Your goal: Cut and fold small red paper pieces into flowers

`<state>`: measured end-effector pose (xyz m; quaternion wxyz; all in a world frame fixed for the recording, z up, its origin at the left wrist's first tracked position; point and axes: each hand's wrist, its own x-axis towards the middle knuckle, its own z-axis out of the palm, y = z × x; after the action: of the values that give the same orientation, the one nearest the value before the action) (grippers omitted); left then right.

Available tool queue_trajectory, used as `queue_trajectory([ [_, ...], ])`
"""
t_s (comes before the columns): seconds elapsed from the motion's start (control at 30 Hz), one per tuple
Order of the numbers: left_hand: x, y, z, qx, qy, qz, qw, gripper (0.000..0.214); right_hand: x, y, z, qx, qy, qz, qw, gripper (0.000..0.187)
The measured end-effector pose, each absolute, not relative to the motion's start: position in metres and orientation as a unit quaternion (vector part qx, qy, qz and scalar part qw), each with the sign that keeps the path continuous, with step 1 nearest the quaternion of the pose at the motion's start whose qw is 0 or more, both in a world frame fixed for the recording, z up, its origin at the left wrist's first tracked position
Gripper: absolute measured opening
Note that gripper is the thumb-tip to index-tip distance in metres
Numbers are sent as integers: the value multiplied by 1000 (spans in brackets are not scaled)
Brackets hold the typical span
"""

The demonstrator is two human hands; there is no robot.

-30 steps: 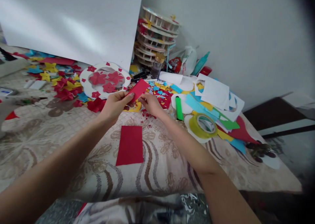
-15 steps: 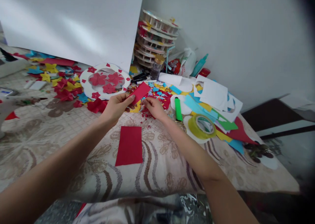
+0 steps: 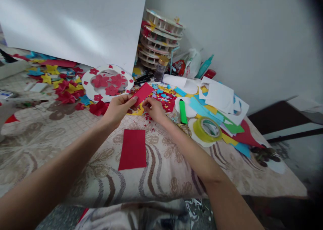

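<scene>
"I'm far away, but the head camera lets me see. Where is the red strip [image 3: 143, 92]?"

"I see it in the left hand [image 3: 119, 109]. Those fingers are clamped on it, with the thumb on top. Its free end points up and to the right."

"And what do you see the right hand [image 3: 155, 109] doing?"

"I see it just beside the lower right edge of the strip. Its fingers are bent in. I can't tell if the tips touch the strip or pinch something tiny."

"What else can I find near there?"

"I see lots of paper scraps [image 3: 163, 96] in red, blue and yellow, just past the right hand. A red sheet [image 3: 133, 150] lies flat on the surface [image 3: 252, 179], closer to us than both hands."

"What is over on the left?"

"I see a white ring [image 3: 86, 85] with little red flowers on it, near the left hand. Next to it is a messy pile of paper flowers [image 3: 67, 94]."

"And on the right?"

"I see a green stick [image 3: 182, 112] near the right hand, then a roll of yellow tape [image 3: 200, 129]. At the back, a jar [image 3: 160, 70] with a gold lid stands by a tall stack of round white trays [image 3: 163, 39]."
</scene>
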<state>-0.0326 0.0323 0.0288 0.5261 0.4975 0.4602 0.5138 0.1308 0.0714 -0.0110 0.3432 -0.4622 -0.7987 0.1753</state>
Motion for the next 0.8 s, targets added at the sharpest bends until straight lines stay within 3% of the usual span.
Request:
queue_trajectory([
  [0.13, -33, 32, 28, 500, 458, 509, 530, 24, 131, 72, -9, -476, -807, 110, 331, 14],
  [0.33, -30, 33, 22, 509, 453, 494, 541, 27, 157, 51, 10, -467, -769, 195, 390, 4],
  [0.43, -26, 30, 18, 516, 455, 474, 549, 27, 176, 27, 21, -488, -716, 264, 425, 25],
  [0.5, -21, 26, 15, 526, 454, 450, 561, 29, 186, 9, 25, -474, -695, 307, 445, 25],
  [0.67, -9, 9, 10, 559, 425, 373, 606, 30, 192, -25, 18, -437, -740, 330, 391, 40],
  [0.8, -3, 2, 8, 580, 417, 339, 612, 31, 196, -28, 15, -448, -766, 303, 348, 35],
])
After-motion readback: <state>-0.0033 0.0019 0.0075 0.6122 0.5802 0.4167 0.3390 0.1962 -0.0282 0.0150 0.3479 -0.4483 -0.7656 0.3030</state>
